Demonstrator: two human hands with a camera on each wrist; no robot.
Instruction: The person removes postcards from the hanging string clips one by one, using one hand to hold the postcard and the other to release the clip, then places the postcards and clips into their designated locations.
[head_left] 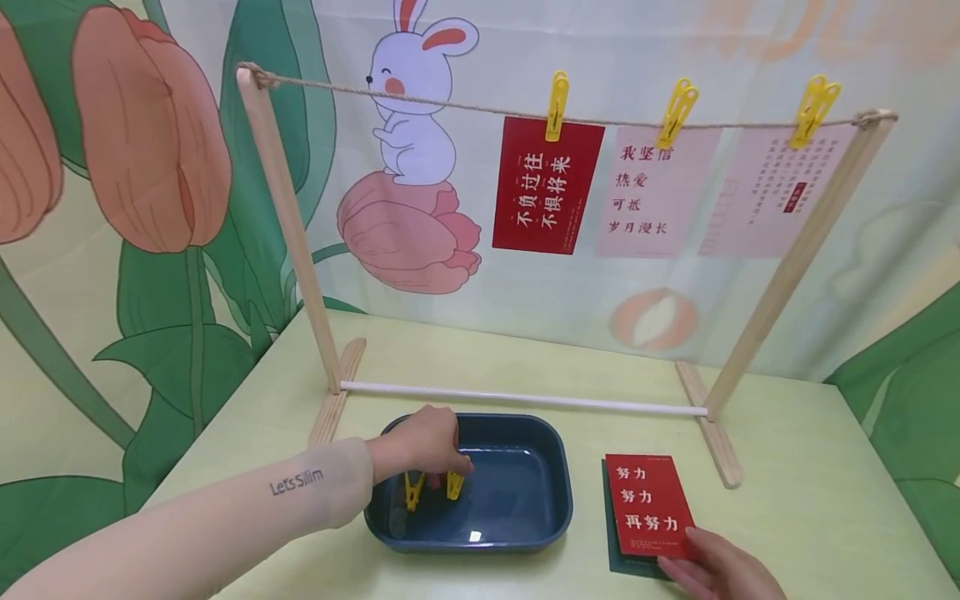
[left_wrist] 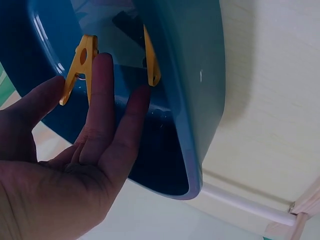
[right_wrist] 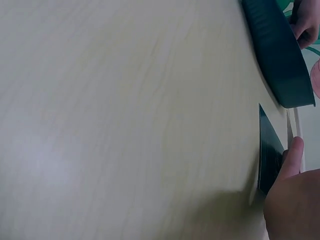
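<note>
My left hand reaches into a dark blue basin. In the left wrist view, its thumb and forefinger pinch the two legs of a yellow clothespin. A second yellow clothespin is close to the hand inside the basin; other things under the fingers are partly hidden. At the lower right, my right hand holds a red card with white characters by its lower right corner, the thumb on the edge. Beneath it lies a dark green card, offset to the left.
A wooden stand behind the basin carries a twine line. Yellow clothespins hold a red card and two pale pink cards on its right half. A white rod joins the stand's feet.
</note>
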